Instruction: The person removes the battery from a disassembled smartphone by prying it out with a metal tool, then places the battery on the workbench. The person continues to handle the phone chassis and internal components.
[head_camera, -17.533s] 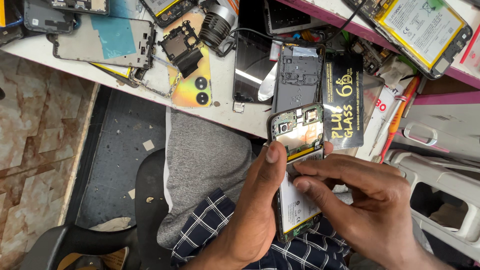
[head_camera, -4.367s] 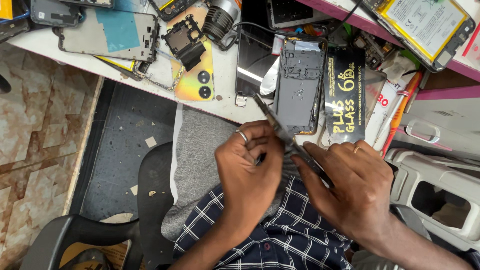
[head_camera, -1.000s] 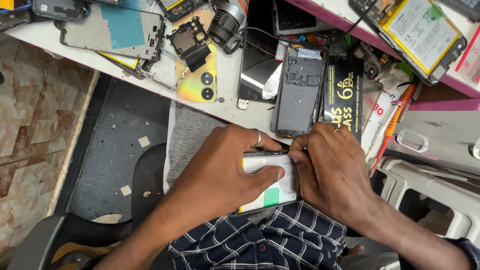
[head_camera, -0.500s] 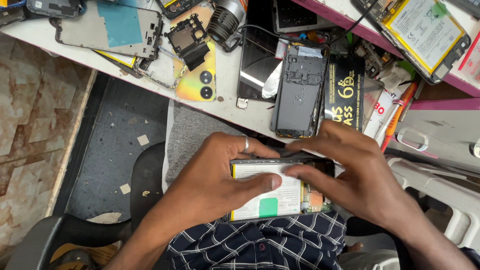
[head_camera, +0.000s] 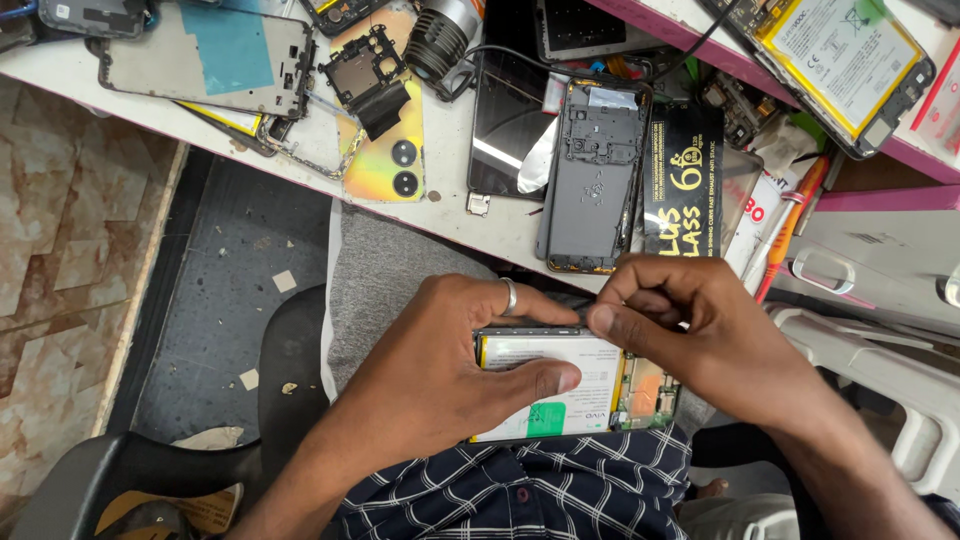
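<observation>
Since half a second ago our right hand (head_camera: 700, 340) has slid onto the opened phone (head_camera: 575, 385); our left hand (head_camera: 450, 370) clamps it on our lap; right fingertips pinch together; back off, battery still seated.

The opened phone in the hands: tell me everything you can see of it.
The opened phone lies lengthwise over the lap, its back cover off. A large white battery with a green patch fills most of the inside; an orange and green circuit board sits at its right end. The frame is thin and dark. The left hand grips it from the left, thumb pressed across the battery. The right hand is pinched over its upper right edge.
</observation>
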